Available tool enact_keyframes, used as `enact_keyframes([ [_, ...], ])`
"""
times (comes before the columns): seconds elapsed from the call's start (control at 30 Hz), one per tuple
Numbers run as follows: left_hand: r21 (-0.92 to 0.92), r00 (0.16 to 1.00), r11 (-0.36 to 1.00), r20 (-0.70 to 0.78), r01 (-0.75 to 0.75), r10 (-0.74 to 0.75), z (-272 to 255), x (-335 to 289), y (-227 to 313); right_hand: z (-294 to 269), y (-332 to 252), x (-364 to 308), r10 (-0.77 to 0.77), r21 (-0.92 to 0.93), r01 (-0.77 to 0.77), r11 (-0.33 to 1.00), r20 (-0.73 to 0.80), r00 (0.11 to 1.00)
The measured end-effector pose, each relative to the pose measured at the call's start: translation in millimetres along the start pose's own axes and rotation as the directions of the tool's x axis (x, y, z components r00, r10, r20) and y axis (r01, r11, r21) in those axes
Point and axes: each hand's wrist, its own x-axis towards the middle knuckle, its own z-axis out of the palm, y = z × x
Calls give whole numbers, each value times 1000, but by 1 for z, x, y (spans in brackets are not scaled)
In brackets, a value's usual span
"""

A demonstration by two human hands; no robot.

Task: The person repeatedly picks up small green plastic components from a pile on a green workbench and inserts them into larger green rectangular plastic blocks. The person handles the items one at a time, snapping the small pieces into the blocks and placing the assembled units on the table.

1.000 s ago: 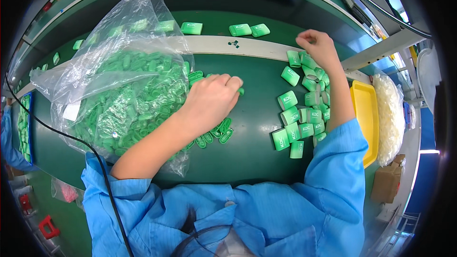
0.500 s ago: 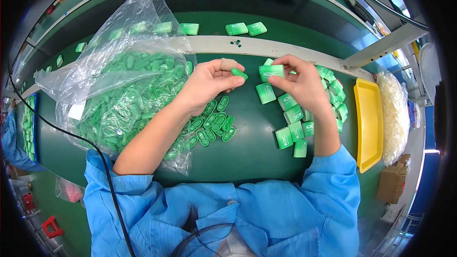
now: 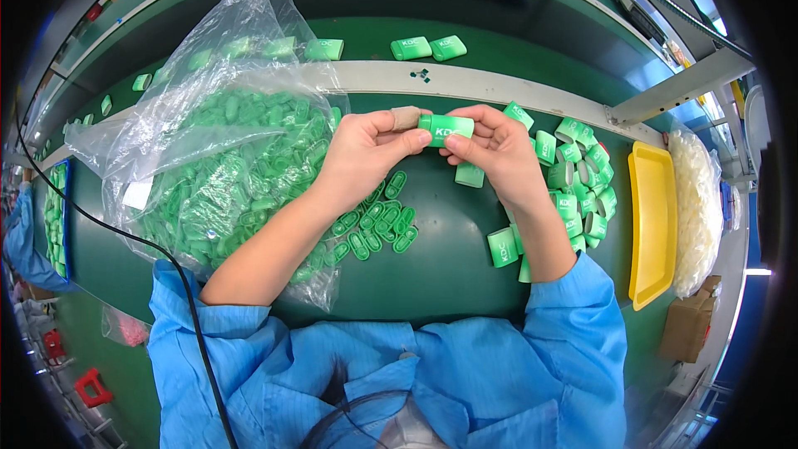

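In front of me, above the bench, my right hand [image 3: 499, 145] pinches a light green oval shell [image 3: 453, 130] with white lettering. At the shell's left end, a darker green oval cap [image 3: 425, 123] is held by my left hand [image 3: 366, 150], whose one finger has a tan wrap. Cap and shell touch; how deep the cap sits is hidden by my fingers. Loose green caps [image 3: 387, 218] lie below my left hand, beside a clear plastic bag [image 3: 241, 158] full of them. Several more shells [image 3: 573, 175] are piled beyond my right hand.
A white rail [image 3: 465, 83] crosses behind my hands, with spaced shells [image 3: 411, 48] on the green belt beyond. To the right stand a yellow tray [image 3: 652, 224] and a bag of pale parts [image 3: 694, 208]. A black cable [image 3: 179, 270] hangs across the left side.
My right hand has brought the shell leftward to my left hand. The cap in my left hand now meets the shell's left end; before, they were apart.
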Motion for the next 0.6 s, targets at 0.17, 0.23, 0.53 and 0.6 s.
enact_keyframes([
  [0.17,137,997,990,-53,-43,50,6,-7,1,2,-1,-3,-1,-6,1,1000,-17,1000],
  [0.23,261,994,963,-67,-71,91,8,-8,4,4,-2,-5,-71,-83,67,994,-49,996],
  [0.53,773,850,526,32,-355,526,26,-25,-6,19,0,-16,-246,-349,182,919,-149,958],
  [0.6,804,835,485,28,-346,549,28,-27,-9,25,1,-18,-325,-464,216,859,-170,930],
])
